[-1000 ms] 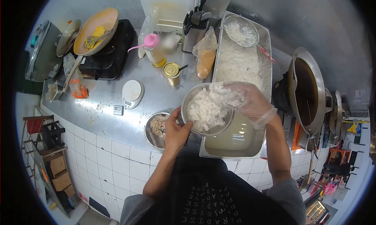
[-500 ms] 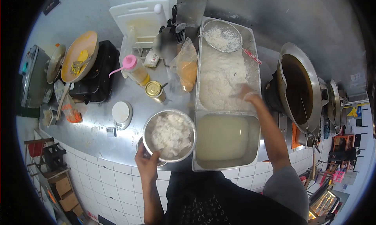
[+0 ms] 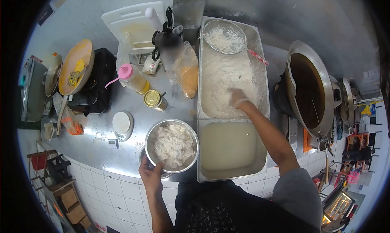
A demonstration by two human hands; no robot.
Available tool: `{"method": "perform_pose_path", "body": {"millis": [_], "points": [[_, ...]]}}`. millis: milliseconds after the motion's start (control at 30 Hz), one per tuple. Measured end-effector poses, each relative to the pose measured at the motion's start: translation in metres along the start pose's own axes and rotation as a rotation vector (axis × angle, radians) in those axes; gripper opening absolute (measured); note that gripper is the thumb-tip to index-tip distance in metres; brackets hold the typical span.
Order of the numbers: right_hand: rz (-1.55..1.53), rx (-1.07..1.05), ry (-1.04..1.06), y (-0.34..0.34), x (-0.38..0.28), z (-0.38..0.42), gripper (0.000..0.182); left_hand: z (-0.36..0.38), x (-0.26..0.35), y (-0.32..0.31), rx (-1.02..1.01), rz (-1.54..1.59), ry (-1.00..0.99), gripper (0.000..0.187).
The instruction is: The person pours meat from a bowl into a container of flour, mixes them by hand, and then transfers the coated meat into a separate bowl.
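Observation:
My left hand [image 3: 152, 176] grips the near-left rim of a round metal bowl [image 3: 148, 145], thumb over the edge. White flour-coated pieces [image 3: 174, 145] fill the bowl; what they are underneath cannot be made out. My right hand [image 3: 239, 98], in what looks like a thin clear glove, reaches into the flour [image 3: 219, 76] in the long metal tray [image 3: 265, 83]. Its fingertips are hidden by the flour. A strainer [image 3: 224, 36] with a red-patterned handle rests at the tray's far end, holding some flour. Nearer me, a second metal pan [image 3: 199, 152] contains cloudy pale liquid [image 3: 229, 145].
To the right stands a large wok of dark oil [image 3: 310, 95]. Left of the trays are a bag of orange powder [image 3: 189, 76], a can [image 3: 155, 100], a pink-topped squeeze bottle [image 3: 134, 78] and a scale [image 3: 122, 124]. A frying pan [image 3: 76, 68] sits on a black stove [image 3: 103, 83].
My right hand has moved left and lower into the flour. The pieces in the bowl are rearranged, lying more to the right. My left hand keeps its hold; the whole view has shifted slightly.

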State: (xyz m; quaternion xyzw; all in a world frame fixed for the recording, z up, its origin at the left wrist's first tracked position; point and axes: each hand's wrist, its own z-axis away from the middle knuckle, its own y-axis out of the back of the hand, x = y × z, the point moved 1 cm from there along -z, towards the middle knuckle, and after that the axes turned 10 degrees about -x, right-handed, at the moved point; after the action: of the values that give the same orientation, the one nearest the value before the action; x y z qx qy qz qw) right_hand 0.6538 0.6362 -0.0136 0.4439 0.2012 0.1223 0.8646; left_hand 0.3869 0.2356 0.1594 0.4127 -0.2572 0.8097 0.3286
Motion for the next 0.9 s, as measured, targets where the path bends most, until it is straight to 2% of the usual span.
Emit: {"method": "perform_pose_path", "body": {"millis": [133,200,300,400,500,600,633,733,767,867,900], "points": [[-0.161,-0.219,0.116,0.045,-0.011,0.011,0.063,-0.003,-0.004,-0.003,-0.015,0.009,-0.087,0.069],[-0.215,-0.299,0.162,0.055,-0.018,0.017,0.062,-0.003,-0.004,-0.004,0.005,0.015,-0.061,0.07],[0.043,0.087,0.194,0.0,-0.032,0.021,0.057,-0.004,-0.006,-0.004,-0.002,0.0,-0.061,0.072],[0.007,-0.038,0.191,-0.009,-0.008,-0.021,0.058,-0.003,-0.003,-0.01,0.007,0.037,-0.058,0.073],[-0.157,0.109,0.12,0.036,0.017,-0.029,0.061,-0.007,-0.007,-0.004,0.023,0.039,-0.057,0.073],[-0.084,0.2,0.075,0.056,0.02,-0.042,0.067,-0.005,-0.007,-0.002,0.04,0.055,-0.063,0.062],[0.003,0.235,-0.037,0.053,0.011,-0.046,0.075,-0.008,-0.011,0.003,0.036,0.046,-0.062,0.061],[0.051,0.253,-0.005,0.022,0.005,-0.064,0.079,-0.011,-0.011,0.0,0.034,0.069,-0.074,0.061],[0.107,0.281,0.075,0.014,0.012,-0.073,0.074,-0.011,-0.009,-0.001,0.036,0.08,-0.076,0.061],[0.063,0.108,0.11,0.023,0.033,-0.092,0.068,-0.01,-0.011,0.001,0.032,0.09,-0.1,0.061],[-0.017,0.132,0.133,0.026,0.046,-0.106,0.066,-0.009,-0.013,0.005,0.037,0.083,-0.104,0.061]]}}
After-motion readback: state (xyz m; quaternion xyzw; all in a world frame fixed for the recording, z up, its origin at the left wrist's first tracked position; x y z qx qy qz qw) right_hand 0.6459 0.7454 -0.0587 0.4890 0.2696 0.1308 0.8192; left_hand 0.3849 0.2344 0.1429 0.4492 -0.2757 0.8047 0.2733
